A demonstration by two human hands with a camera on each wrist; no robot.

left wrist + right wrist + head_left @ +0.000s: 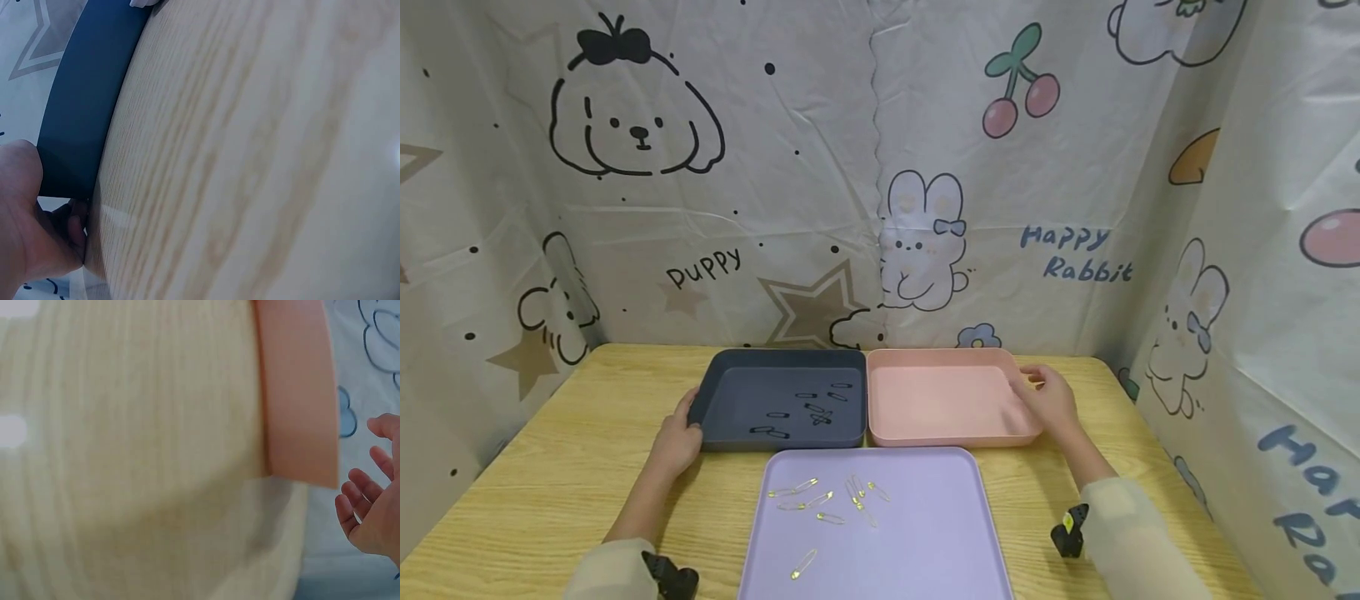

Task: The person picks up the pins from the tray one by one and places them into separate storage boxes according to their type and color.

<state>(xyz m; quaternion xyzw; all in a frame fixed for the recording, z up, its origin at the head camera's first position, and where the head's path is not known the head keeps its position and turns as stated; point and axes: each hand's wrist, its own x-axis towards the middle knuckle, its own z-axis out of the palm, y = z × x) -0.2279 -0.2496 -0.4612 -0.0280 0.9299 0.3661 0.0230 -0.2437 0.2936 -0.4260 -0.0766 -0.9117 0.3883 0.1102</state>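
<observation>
My left hand (676, 442) grips the left side of a dark grey-blue tray (737, 400), its thumb at the rim and its fingers against the outer wall. In the left wrist view that tray (81, 94) stands on the table with the hand at its corner. Several black safety pins (812, 408) lie inside it. Beside the right end of a pink tray (940, 400) is my right hand (1051, 402). The right wrist view shows this hand (375, 506) apart from the pink tray's wall (300, 394), its fingers loosely bent and holding nothing.
A lilac tray (910, 542) lies in front of the other two, with several gold safety pins (830, 518) scattered on it. All stand on a wood-grain table (587, 433). Printed cloth (805, 183) hangs behind and at both sides.
</observation>
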